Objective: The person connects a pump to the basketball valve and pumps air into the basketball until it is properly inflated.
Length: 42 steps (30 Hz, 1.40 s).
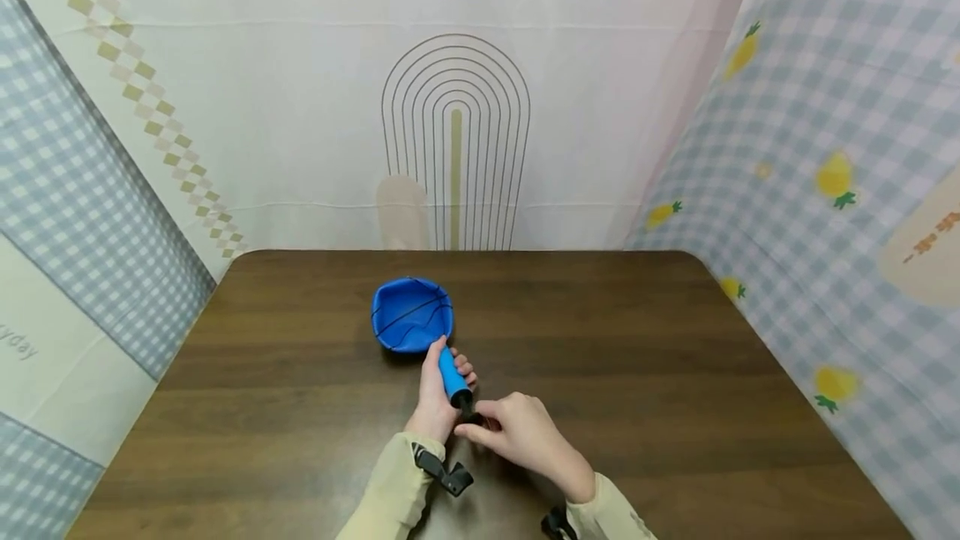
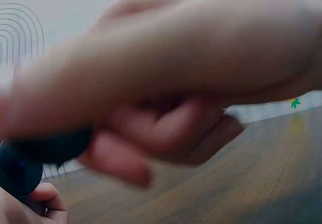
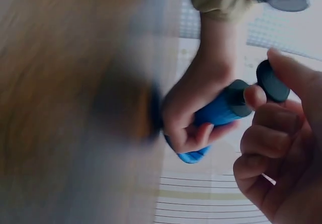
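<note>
Sleeves [image 1: 393, 482] come in at the near side, two of them, with two black straps [image 1: 453, 480] at the wrists; past them is one right hand [image 1: 521, 436], its thumb and finger pinching one black handle [image 3: 274, 83], which sits a little way out from the end of one blue pump [image 1: 452, 375]; one left hand [image 1: 433, 402] comes next, its fingers wrapped round the pump to hold it; the pump slants up to the near right edge of one blue ball [image 1: 412, 315], which sits on the one brown table [image 1: 637, 357], left of the middle; I cannot tell if the pump's tip is in the ball, since the left hand hides it; the ball has black lines and its top is sunk in like a bowl; so, I think, the work is near its start: the pump is gripped and right by the ball, but most of the air looks left to go in; past the table hangs one pale cloth [image 1: 300, 107] with thin curved lines.
</note>
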### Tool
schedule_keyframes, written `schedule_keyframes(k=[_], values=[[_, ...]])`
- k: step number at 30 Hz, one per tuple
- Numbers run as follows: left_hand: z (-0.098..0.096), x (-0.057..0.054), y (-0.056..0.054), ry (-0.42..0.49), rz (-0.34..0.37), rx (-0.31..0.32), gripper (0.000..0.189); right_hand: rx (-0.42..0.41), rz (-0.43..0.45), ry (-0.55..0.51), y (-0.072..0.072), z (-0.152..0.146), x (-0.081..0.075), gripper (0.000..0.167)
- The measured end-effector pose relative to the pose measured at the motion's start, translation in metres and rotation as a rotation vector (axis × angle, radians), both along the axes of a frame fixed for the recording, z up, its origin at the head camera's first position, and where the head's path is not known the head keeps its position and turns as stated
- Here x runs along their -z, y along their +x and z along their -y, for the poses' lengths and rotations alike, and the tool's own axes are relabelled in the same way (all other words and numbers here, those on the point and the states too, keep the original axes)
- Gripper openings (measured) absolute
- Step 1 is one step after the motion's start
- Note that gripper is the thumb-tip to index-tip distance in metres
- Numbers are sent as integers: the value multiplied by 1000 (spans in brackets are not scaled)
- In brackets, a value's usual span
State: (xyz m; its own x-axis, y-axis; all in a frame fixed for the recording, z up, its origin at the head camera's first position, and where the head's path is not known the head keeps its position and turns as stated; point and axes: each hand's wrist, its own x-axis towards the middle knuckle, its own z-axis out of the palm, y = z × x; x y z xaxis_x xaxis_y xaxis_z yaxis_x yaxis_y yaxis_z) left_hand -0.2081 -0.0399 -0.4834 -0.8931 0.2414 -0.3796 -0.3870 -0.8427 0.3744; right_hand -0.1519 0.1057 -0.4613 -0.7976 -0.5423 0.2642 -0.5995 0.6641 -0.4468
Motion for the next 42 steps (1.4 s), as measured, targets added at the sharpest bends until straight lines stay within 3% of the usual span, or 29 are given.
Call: schedule_keyframes(k=[4,9,12,15,20,23,30,34,38,42], values=[[1,-3,-2,32,-2,-10,29,-36,-126,-72,14,-4,-5,51],[2,-4,-2,57,2,-24,29,-59,-271,-200,44,-11,-8,47],[3,-4,-1,59,3,-25,28,-45,-309,-229,57,-14,-8,43],[2,-3,1,59,10,-23,27,-53,-313,-233,59,-16,-7,40],[1,-2,3,89,31,-27,27,-198,-225,-211,45,-14,-12,38],[-1,-2,2,119,43,-30,27,-227,-178,-159,29,-12,-14,42],[-4,0,2,87,57,-30,26,-117,-58,-34,-9,-4,-6,40],[-4,0,2,79,48,-23,25,-84,5,-43,-23,2,0,40],[-2,-2,2,74,36,-22,24,-88,37,-78,-26,4,1,41],[0,-4,2,39,18,1,26,-48,48,-89,-16,5,0,41]])
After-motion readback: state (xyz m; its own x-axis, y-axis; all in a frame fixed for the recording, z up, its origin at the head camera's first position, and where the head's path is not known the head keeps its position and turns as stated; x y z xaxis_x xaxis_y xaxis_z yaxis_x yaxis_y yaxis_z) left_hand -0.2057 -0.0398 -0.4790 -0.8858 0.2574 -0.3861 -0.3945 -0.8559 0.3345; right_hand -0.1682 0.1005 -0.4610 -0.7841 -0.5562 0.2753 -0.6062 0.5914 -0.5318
